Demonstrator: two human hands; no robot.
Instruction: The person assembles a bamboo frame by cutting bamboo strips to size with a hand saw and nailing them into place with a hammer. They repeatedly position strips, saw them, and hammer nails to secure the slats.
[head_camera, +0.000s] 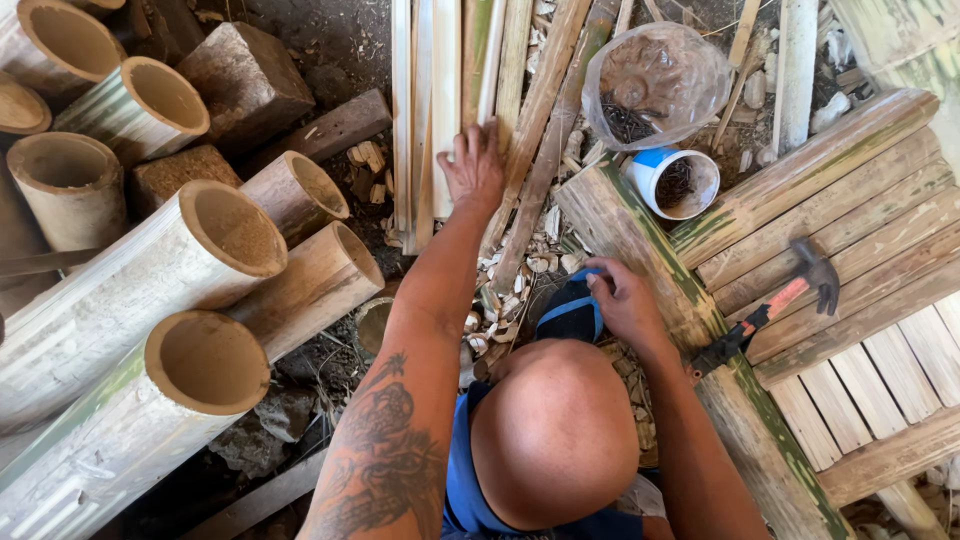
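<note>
View from above the person's head, looking down at both arms. The left hand (473, 168) is stretched forward at full reach, palm down and fingers spread flat, resting on a bundle of split bamboo slats (440, 110) laid on the ground; the fingers press on top of the slats and are not curled around any one of them. The slats run lengthwise away from the person, toward the top of the view, so their long axis lies nearly in line with the outstretched forearm, and the fingertips sit partway along the bundle with its near ends just beside the wrist. The right hand (625, 300) is drawn in close to the body, fingers bent and resting at the edge of a thick bamboo rail (640, 235) that frames a slatted panel (860, 260); whether it grips anything beneath cannot be told. The left hand is thus the one at the slats, the right well apart from them. A hammer (790, 295) with a reddish handle lies on the panel, near the right hand but not touched. Beyond the rail stand a small white and blue cup of nails (675, 183) and a clear plastic bag of nails (655, 85), between the slats and the panel. To the left lie hollow bamboo tubes (200, 250) with open ends facing the viewer, together with wooden blocks (245, 80).
</note>
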